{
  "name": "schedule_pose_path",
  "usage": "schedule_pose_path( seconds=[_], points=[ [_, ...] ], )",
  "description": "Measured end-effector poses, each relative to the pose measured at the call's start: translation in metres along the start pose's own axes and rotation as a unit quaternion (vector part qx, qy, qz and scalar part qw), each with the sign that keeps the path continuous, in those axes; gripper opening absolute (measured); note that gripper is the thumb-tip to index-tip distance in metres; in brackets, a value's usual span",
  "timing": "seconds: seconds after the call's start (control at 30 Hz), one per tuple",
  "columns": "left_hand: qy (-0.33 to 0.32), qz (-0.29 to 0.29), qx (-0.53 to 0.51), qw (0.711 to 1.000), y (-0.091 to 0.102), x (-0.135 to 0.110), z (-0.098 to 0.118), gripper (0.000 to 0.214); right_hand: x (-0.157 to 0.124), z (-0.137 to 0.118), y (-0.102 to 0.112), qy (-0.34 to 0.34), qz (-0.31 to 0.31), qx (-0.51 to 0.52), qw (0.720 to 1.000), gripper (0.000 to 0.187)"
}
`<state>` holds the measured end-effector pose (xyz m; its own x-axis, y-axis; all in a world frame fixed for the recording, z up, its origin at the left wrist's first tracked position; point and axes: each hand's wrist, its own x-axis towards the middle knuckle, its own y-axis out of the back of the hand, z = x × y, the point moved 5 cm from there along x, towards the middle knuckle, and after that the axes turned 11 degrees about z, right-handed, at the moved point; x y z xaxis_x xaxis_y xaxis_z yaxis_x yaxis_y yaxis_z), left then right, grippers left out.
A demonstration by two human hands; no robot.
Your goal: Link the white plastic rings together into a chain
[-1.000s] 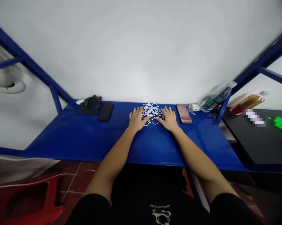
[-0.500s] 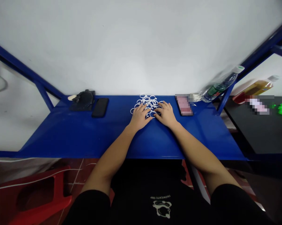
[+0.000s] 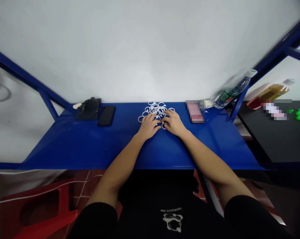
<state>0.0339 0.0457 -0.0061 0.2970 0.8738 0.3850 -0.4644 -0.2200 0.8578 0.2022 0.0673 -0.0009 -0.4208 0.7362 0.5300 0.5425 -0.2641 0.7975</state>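
A loose pile of thin white rings (image 3: pixel 154 108), several with a small knob on the rim, lies on the blue table (image 3: pixel 90 146) near the wall. Over the pile's near left side rests my left hand (image 3: pixel 149 126), palm down with fingers spread. My right hand (image 3: pixel 174 122) covers the near right side, its fingers apart and bent over some rings. Both hands touch the pile, and part of it is hidden beneath them. No ring is lifted off the table.
Left of the pile lie a black phone (image 3: pixel 106 115) and a crumpled black bag (image 3: pixel 90 109). To the right are a pink-screened phone (image 3: pixel 195 112), a white cable (image 3: pixel 208 103) and a leaning plastic bottle (image 3: pixel 233 93). A red stool (image 3: pixel 65 209) stands below left.
My right hand has shifted slightly left over the rings, uncovering one at its upper edge. The left hand stays nearly in place. The whole view has tilted a little.
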Motion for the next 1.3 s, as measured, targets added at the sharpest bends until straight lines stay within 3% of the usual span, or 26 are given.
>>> schedule_pose_path(
  seconds=[0.13,0.37,0.63,1.03,1.3],
  points=[
    [-0.004,0.003,0.002,1.0,-0.001,0.002,-0.001,0.031,0.001,0.001,-0.001,0.007,0.007,0.005,1.0,0.025],
    [-0.011,0.075,-0.001,0.997,0.004,0.004,0.001,0.026,0.001,-0.003,0.001,0.008,-0.001,0.007,1.0,0.024],
    [-0.015,0.077,0.0,0.997,-0.001,0.001,0.008,0.022,0.002,-0.005,0.004,-0.005,-0.003,-0.009,1.0,0.022],
    [-0.001,0.225,-0.101,0.969,0.03,0.002,0.016,0.011,0.003,-0.019,0.026,-0.006,0.092,0.119,0.989,0.033],
    [-0.003,0.263,-0.168,0.95,0.032,0.001,0.011,0.013,0.0,-0.032,0.033,0.006,0.072,0.164,0.984,0.039]
  ],
)
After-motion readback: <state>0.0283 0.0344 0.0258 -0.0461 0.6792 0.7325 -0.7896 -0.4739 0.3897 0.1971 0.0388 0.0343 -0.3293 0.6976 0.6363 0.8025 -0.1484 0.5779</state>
